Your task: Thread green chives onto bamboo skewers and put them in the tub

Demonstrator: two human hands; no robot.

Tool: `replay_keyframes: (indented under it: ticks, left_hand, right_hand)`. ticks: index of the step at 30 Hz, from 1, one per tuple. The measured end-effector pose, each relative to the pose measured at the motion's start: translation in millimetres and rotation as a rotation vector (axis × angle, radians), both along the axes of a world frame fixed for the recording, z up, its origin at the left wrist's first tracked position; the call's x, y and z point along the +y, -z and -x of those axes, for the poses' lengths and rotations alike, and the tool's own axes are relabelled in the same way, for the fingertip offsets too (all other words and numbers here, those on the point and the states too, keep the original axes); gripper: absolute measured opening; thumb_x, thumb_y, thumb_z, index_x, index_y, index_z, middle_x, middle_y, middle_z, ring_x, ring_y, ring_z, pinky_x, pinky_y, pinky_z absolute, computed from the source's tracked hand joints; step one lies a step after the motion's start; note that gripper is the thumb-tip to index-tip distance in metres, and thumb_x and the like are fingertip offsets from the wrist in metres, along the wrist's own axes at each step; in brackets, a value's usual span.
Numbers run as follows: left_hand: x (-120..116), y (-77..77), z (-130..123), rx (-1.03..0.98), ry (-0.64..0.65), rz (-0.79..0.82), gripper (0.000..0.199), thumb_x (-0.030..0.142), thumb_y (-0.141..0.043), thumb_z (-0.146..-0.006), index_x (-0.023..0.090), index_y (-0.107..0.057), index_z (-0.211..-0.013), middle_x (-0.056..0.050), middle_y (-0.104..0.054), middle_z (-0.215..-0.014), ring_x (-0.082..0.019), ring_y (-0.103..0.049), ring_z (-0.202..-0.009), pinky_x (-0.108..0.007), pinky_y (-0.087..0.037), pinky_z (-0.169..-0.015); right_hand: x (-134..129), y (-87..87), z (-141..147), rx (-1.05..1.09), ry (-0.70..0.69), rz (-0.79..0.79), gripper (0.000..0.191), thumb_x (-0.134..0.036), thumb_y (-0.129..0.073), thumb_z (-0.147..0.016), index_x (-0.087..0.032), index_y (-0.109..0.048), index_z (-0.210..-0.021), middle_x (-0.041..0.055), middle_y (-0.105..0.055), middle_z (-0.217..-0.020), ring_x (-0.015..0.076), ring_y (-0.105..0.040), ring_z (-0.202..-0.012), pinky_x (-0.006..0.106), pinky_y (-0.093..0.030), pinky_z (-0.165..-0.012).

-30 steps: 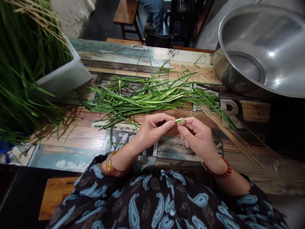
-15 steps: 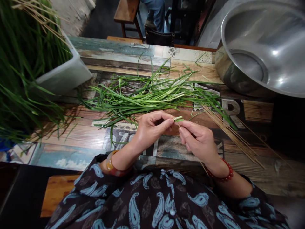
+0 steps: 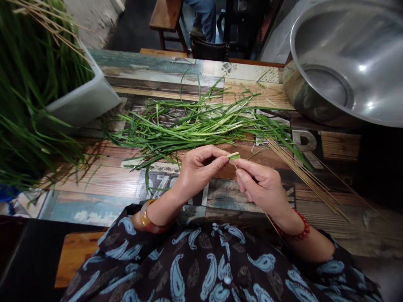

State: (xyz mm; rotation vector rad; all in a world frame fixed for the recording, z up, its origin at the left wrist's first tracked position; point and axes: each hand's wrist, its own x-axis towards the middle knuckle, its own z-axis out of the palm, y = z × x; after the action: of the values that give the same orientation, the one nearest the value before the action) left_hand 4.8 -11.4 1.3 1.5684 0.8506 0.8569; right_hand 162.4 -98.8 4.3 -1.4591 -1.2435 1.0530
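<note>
My left hand (image 3: 203, 167) pinches a short folded bundle of garlic chives (image 3: 234, 156) between thumb and fingertips, its pale and green ends poking out to the right. Close beside it, my right hand (image 3: 261, 180) is closed on a thin bamboo skewer (image 3: 235, 166), whose upper end meets the bundle; its lower part comes out below the palm. Whether the tip has gone through the chives is hidden by the fingers. Just beyond both hands lies a loose heap of garlic chives (image 3: 195, 126). Several bare skewers (image 3: 302, 180) lie to the right of my right hand.
A large metal bowl (image 3: 296, 84) stands at the right. At the left, a white plastic bin (image 3: 91, 98) is full of long chives with skewers on top. Past the table's far edge are a wooden stool (image 3: 165, 16), a black bag (image 3: 209, 48) and a person's leg (image 3: 204, 19).
Both hands stay together around the bundle. The right fingers have shifted slightly along the skewer, away from the chives, so a little more of it shows.
</note>
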Motion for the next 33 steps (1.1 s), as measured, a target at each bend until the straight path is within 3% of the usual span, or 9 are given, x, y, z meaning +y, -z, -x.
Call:
replay_keyframes:
  ticks: [5, 14, 18, 22, 26, 30, 33]
  left_hand:
    - [1, 1.4, 0, 0.023, 0.006, -0.084, 0.012, 0.027, -0.070, -0.087, 0.017, -0.075, -0.083, -0.005, -0.076, -0.082, -0.013, -0.067, -0.072, -0.025, -0.051, -0.068]
    - [0, 2.3, -1, 0.112, -0.026, -0.372, 0.011, 0.023, -0.069, -0.088, 0.016, -0.073, -0.080, -0.005, -0.076, -0.078, -0.012, -0.067, -0.070, -0.023, -0.050, -0.067]
    - [0, 2.9, -1, 0.112, -0.003, -0.408, 0.011, 0.021, -0.069, -0.087, 0.015, -0.072, -0.078, -0.004, -0.074, -0.075, -0.012, -0.065, -0.068, -0.022, -0.048, -0.066]
    - [0, 2.0, -1, 0.142, 0.023, -0.318, 0.012, 0.022, -0.069, -0.087, 0.015, -0.072, -0.077, -0.004, -0.073, -0.073, -0.012, -0.064, -0.066, -0.023, -0.047, -0.066]
    - [2, 1.7, 0, 0.112, 0.093, -0.109, 0.014, 0.027, -0.072, -0.085, 0.015, -0.074, -0.078, -0.004, -0.072, -0.073, -0.013, -0.063, -0.067, -0.023, -0.047, -0.065]
    - [4, 2.3, 1, 0.024, 0.157, 0.114, 0.022, 0.034, -0.076, -0.081, 0.015, -0.076, -0.092, -0.006, -0.073, -0.085, -0.015, -0.064, -0.074, -0.024, -0.049, -0.067]
    - [5, 1.7, 2, 0.026, 0.163, 0.155, 0.025, 0.038, -0.075, -0.081, 0.014, -0.076, -0.089, -0.006, -0.072, -0.083, -0.013, -0.062, -0.069, -0.022, -0.048, -0.062]
  right_hand:
    - [1, -1.4, 0, 0.046, -0.008, 0.025, 0.028, -0.023, -0.054, -0.090, -0.020, -0.074, -0.110, -0.0059, -0.054, -0.050, 0.0067, -0.044, -0.038, 0.021, -0.036, -0.038]
    - [1, 1.2, 3, 0.065, 0.000, 0.055, 0.023, -0.026, -0.053, -0.092, -0.019, -0.070, -0.106, -0.0068, -0.053, -0.051, 0.0065, -0.043, -0.038, 0.020, -0.035, -0.040]
    - [2, 4.6, 4, 0.083, 0.011, 0.063, 0.018, -0.027, -0.052, -0.093, -0.019, -0.065, -0.102, -0.0075, -0.054, -0.052, 0.0059, -0.042, -0.037, 0.020, -0.034, -0.039]
    - [3, 7.5, 3, 0.131, 0.014, 0.075, 0.013, -0.030, -0.053, -0.093, -0.019, -0.060, -0.096, -0.0079, -0.055, -0.053, 0.0050, -0.042, -0.035, 0.019, -0.033, -0.037]
    - [5, 11.3, 0, 0.193, -0.001, 0.073, 0.017, -0.036, -0.056, -0.094, -0.019, -0.057, -0.094, -0.0080, -0.057, -0.056, 0.0044, -0.044, -0.035, 0.018, -0.034, -0.036]
    - [7, 13.5, -3, 0.214, -0.021, 0.064, 0.019, -0.038, -0.059, -0.093, -0.019, -0.058, -0.094, -0.0072, -0.058, -0.059, 0.0043, -0.046, -0.037, 0.018, -0.035, -0.037]
    - [9, 13.3, -6, 0.202, -0.028, 0.066, 0.018, -0.035, -0.061, -0.091, -0.018, -0.059, -0.096, -0.0061, -0.061, -0.063, 0.0047, -0.049, -0.039, 0.018, -0.038, -0.039]
